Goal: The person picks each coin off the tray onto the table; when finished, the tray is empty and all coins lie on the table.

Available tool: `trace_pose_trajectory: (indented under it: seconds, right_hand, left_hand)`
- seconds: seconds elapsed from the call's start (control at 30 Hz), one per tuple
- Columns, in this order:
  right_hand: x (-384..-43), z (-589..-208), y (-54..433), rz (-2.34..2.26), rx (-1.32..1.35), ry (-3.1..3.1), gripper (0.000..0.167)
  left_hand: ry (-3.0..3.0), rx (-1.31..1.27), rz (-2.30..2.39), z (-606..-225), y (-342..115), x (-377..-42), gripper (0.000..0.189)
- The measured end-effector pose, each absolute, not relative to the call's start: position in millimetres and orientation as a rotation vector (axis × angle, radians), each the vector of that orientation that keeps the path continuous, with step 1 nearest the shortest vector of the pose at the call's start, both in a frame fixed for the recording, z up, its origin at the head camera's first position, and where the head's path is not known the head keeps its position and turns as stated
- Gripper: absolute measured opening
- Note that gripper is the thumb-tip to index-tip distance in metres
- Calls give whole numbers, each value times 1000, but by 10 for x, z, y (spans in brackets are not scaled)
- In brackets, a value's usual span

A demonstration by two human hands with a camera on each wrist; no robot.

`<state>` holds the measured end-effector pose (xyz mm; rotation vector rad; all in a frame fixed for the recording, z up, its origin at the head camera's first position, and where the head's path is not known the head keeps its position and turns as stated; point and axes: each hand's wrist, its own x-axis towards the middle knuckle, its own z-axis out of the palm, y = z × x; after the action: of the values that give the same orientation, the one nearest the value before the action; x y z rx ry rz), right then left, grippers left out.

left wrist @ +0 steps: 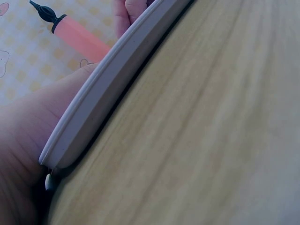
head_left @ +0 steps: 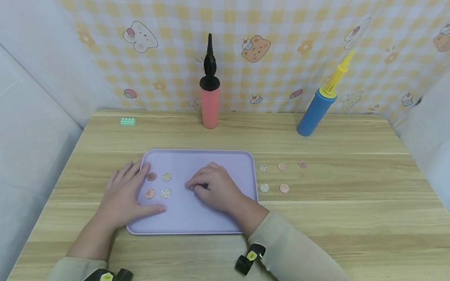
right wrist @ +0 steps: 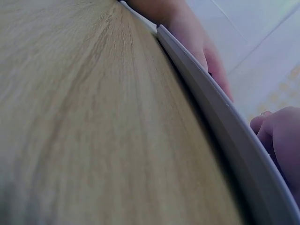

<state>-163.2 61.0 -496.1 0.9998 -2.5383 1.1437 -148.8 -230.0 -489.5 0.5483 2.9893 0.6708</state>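
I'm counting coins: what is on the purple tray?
On the tray, four coins show: two copper-coloured, two paler. The right grip pinches something small, mostly hidden; tray areas under it and the left grip cannot be seen.

Observing lilac tray [head_left: 192, 218] lying flat, two copper coins [head_left: 150, 193] and two silvery coins [head_left: 166, 193] sitting at its left end, a pinched coin [head_left: 191, 188] mostly hidden mid-tray, and five coins [head_left: 284, 188] lying beyond its right rim.

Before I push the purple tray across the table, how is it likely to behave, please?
The tray is probably stiff, since its raised rim runs straight. It would likely slide rather than tip, as it lies broad and low on the table. The flat coins on it might shift with a jerk; nothing visible fastens them.
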Motion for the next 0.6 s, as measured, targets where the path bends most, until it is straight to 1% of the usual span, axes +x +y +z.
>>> trace_pose_trajectory:
  seconds: [0.17,0.47,0.6]
  right_hand:
    - [-1631,-4957,623,1148,1042,-2503,22]
    - [-1626,-4956,628,1057,1085,-2518,16]
    - [-1610,-4948,628,1104,1055,-2553,23]
  left_hand:
    - [2992,554,674,-4900,-2298,-1480,131]
    - [2994,554,668,-4908,-2301,-1475,131]
    - [2990,551,666,-4893,-2301,-1474,130]
